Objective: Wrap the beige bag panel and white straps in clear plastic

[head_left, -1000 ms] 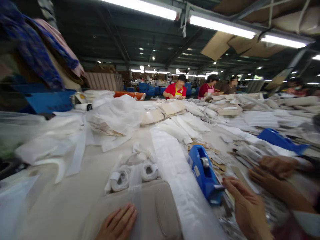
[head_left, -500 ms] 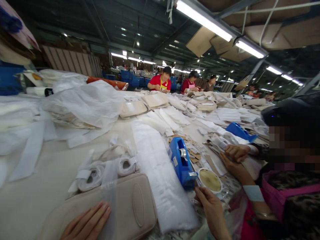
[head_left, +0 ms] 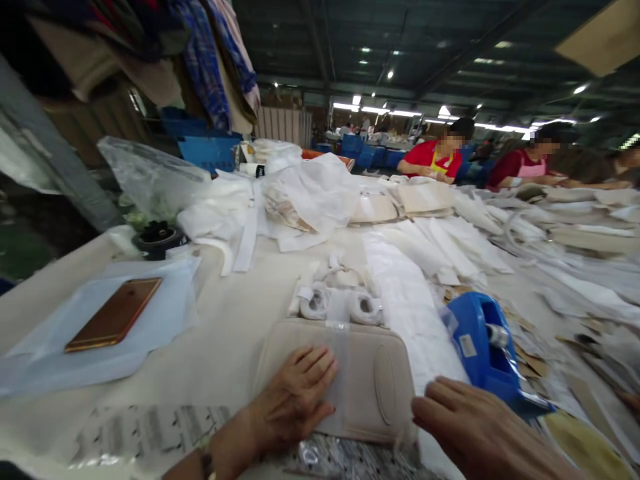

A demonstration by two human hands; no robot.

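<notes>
A beige padded case point(head_left: 365, 367) is lying in the near middle of the counter point(head_left: 220, 327), with a clear strip point(head_left: 339, 373) running over it from near to far. The left-hand grip point(head_left: 300, 393) is resting flat and unclenched on the case, just left of that strip. The right-hand grip point(head_left: 460, 417) is curling its fingers just off the case's right side; whether it is pinching anything, I cannot tell.

Clutter is crowding the case on several sides. Two wrapped rolls point(head_left: 359, 308) are sitting against its far edge. A white quilted sheet point(head_left: 407, 287) is stretching along its right, and a blue tape dispenser point(head_left: 477, 347) is standing beyond that, close to the right hand. A yellow round pad point(head_left: 583, 447) is showing at the near right, partly hidden by the arm. A printed sheet point(head_left: 155, 427) is lying at the near left.

Farther left, a phone point(head_left: 115, 317) is resting on a pale blue sheet point(head_left: 170, 300), with a dark round dish point(head_left: 159, 241) standing beyond. A crumpled white bag point(head_left: 320, 190) and stacked beige pieces point(head_left: 425, 200) are filling the far side, where co-workers point(head_left: 425, 157) are leaning over.
</notes>
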